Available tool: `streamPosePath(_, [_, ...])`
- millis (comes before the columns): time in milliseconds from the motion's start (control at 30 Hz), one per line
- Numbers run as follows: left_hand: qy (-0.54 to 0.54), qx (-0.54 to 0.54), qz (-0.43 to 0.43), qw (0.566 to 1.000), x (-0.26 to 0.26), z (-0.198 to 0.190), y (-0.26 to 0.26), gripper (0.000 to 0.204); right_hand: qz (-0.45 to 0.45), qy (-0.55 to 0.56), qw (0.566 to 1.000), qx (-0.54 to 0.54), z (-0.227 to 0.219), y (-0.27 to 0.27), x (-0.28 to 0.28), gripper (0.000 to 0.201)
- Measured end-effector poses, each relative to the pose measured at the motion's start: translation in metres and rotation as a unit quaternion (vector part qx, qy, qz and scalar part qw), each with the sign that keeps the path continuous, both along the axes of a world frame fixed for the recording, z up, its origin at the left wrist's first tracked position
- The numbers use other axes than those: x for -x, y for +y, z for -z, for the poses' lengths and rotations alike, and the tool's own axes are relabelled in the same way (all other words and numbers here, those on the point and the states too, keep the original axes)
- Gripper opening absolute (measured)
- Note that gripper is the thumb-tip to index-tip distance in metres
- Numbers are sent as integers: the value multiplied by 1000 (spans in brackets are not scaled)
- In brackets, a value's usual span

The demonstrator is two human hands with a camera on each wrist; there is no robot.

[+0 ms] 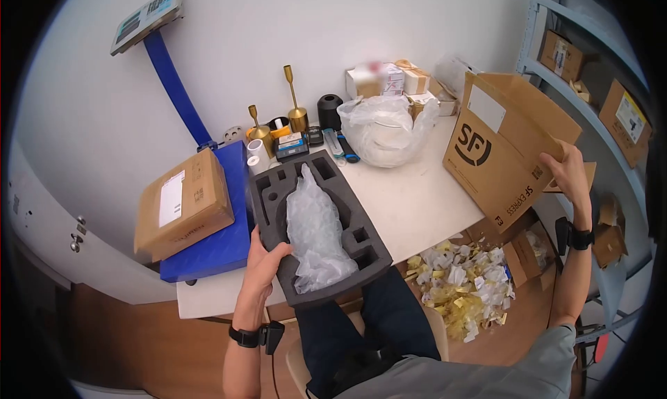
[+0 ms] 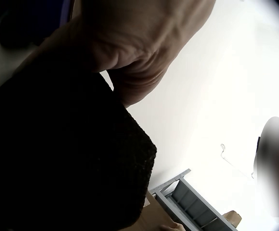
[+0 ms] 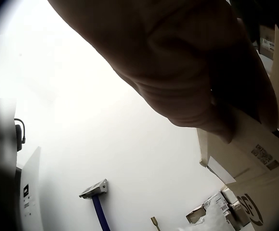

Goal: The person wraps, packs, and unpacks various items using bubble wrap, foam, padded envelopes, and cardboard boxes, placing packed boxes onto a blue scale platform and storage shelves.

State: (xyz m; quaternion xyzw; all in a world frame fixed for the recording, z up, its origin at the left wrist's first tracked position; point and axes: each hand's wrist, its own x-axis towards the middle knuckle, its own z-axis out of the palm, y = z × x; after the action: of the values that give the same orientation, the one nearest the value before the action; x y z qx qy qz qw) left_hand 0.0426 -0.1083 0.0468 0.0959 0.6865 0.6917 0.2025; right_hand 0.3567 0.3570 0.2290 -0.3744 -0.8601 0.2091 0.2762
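My left hand grips the left edge of a dark grey foam insert, thumb on top. Cut-outs of several shapes run round the foam, and a bundle in clear plastic wrap lies along its middle; the wrap hides what is inside. In the left wrist view the foam is a black block under the hand. My right hand pinches the upper edge of an open cardboard box marked SF Express, which stands tilted at the table's right side. The right wrist view shows thumb and fingers on either side of that cardboard wall.
A taped carton lies on a blue platform scale at left. Gold candlesticks, a utility knife and a white plastic bag stand along the back. Below right is a heap of packing scraps, near shelving.
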Motion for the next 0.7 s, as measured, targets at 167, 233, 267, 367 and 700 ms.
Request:
streamPosePath(167, [-16,56,1,998,13,2,8,81,13,58,997,-54,-19,-39,-56,31])
streamPosePath(233, [10,64,-2,998,15,4,4,76,12,108,993,-56,-22,-52,-81,31])
streamPosePath(267, [13,66,5,998,15,2,2,72,15,108,992,-57,-24,-56,-93,31])
streamPosePath(367, [20,70,9,997,19,5,-6,60,-11,129,991,-36,-28,-58,-134,25])
streamPosePath(700, [43,-20,-85,995,-64,-68,-84,58,-123,-23,973,-195,-17,-105,-153,11])
